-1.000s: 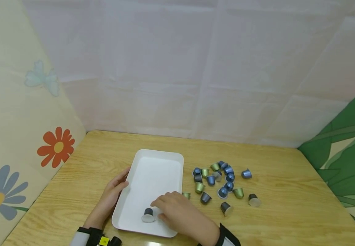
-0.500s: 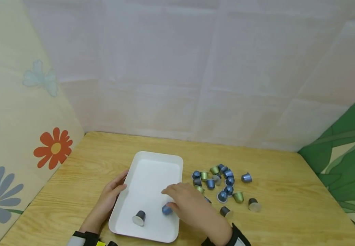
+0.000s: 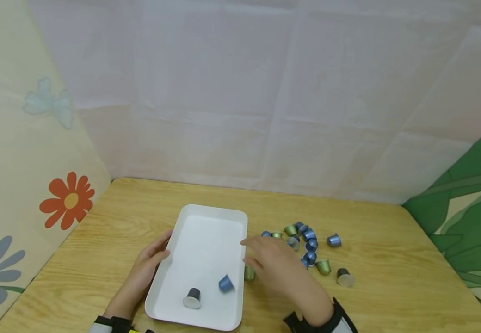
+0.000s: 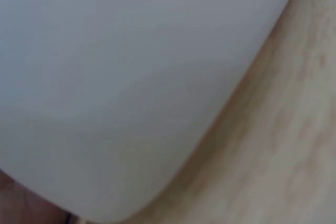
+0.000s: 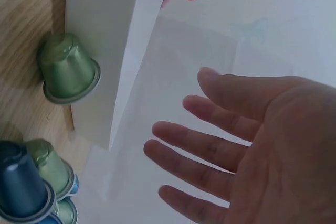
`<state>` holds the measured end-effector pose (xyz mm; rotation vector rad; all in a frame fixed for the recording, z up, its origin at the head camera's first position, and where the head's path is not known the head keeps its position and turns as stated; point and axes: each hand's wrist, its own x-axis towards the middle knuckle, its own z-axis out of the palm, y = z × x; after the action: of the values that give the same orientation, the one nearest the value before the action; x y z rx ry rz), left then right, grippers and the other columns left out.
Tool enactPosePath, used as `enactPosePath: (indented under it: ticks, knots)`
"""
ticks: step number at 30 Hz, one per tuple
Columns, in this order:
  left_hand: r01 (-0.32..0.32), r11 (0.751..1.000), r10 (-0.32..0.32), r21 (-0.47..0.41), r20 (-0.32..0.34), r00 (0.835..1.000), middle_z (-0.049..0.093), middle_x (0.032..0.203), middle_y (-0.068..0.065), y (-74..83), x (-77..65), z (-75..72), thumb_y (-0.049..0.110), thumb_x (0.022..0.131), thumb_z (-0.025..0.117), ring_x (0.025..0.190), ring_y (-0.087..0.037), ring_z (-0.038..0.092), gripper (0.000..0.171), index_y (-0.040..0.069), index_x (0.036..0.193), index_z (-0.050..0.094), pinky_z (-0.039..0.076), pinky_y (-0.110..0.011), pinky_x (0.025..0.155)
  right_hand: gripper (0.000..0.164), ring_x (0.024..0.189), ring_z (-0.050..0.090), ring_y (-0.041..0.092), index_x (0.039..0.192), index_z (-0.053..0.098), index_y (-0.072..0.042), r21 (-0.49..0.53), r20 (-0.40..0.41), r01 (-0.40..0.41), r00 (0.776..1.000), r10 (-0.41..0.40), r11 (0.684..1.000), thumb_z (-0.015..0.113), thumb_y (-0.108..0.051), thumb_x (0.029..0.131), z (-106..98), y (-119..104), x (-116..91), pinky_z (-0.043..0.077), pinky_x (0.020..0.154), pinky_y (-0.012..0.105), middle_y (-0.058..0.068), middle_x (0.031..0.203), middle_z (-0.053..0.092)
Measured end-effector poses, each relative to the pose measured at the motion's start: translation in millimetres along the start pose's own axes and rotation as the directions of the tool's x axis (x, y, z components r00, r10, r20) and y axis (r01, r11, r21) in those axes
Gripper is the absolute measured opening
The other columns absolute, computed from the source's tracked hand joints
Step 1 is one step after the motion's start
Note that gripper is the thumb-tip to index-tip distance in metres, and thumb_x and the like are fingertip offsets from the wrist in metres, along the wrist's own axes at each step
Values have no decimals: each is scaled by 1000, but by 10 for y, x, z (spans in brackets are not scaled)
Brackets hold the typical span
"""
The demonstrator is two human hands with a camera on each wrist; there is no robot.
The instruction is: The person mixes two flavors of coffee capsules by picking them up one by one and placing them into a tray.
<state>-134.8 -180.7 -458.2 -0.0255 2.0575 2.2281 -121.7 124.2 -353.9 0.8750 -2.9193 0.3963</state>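
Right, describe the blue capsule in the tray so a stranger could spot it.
Start from the white tray on the wooden table. Inside, at its near end, find the blue capsule toward the right side. It alone in there is blue; the dark capsule to its left shows a pale face.

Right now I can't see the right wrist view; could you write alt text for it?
A right hand, fingers spread and holding nothing, extends from the right edge. At left, a green coffee capsule is beside a white tray; more green and blue capsules cluster at lower left.
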Motion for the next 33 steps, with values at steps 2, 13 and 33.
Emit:
enactPosePath:
  ticks: [2, 13, 33]
  knots:
    - [11, 1000, -11, -2, -2, 1000, 34, 156, -15, 4, -1, -4, 5, 100, 46, 139, -29, 35, 53, 3, 153, 36, 45, -18, 92, 32, 108, 64, 24, 123, 68, -11, 14, 7, -55, 998, 55, 998, 70, -23, 93, -20, 27, 4, 52, 90, 44, 4, 120, 68]
    - [7, 1000, -7, -12, 4, 1000, 35, 156, -15, -5, 19, 0, 5, 100, 46, 138, -29, 37, 53, 4, 152, 37, 46, -20, 92, 31, 99, 66, 23, 117, 72, -15, -18, 55, -204, 977, 205, 979, 75, -27, 89, -76, 234, 23, 55, 80, 41, 3, 113, 70]
    - [5, 1000, -4, -15, 6, 1000, 35, 156, -14, -14, 13, 3, 4, 100, 44, 136, -25, 40, 53, 4, 152, 36, 47, -22, 92, 36, 105, 64, 30, 119, 71, -12, -7, 218, -336, 919, 329, 942, 78, -23, 86, 24, 392, 38, 53, 80, 48, 9, 119, 68]
